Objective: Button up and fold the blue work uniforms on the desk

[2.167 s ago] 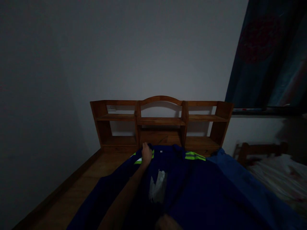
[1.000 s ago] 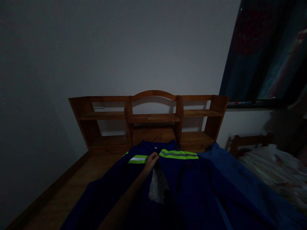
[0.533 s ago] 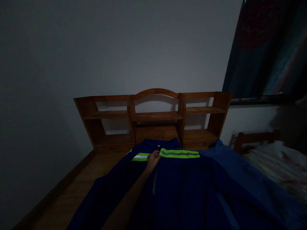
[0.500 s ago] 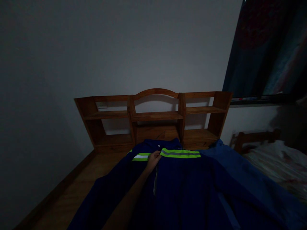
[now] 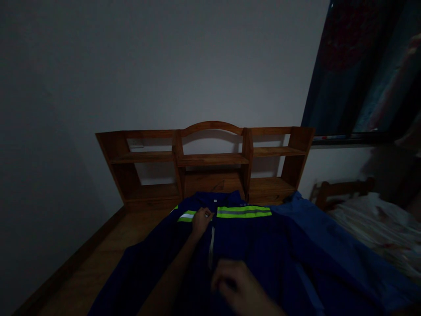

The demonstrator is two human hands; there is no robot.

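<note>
The dark-blue jacket (image 5: 253,241) lies on a wooden surface (image 5: 107,250), collar (image 5: 232,199) at 12 o'clock. The left hand (image 5: 199,221), at 11 o'clock, pinches its front; the right hand (image 5: 241,278), blurred at 5 o'clock, shows curled fingers, grip undetermined. A wooden shelf unit (image 5: 213,161) stands beyond the collar.
</note>
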